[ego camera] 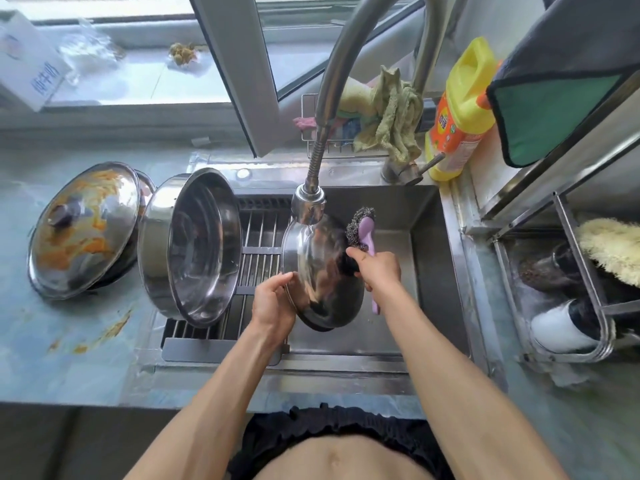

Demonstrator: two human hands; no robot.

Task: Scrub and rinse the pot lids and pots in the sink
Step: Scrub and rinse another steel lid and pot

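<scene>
Right now the left hand is gripping the near-left rim of a domed stainless steel pot lid, tilting it over the sink under the faucet head. The right hand is clutching a purple-handled steel wool scrubber against the lid. A shiny round pot is leaning on the ribbed rack, left.

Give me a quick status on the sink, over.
Left hand holds lid tilted under faucet head. Right hand grips purple scrubber. Dirty lid waits on counter. Nothing in the way.
</scene>
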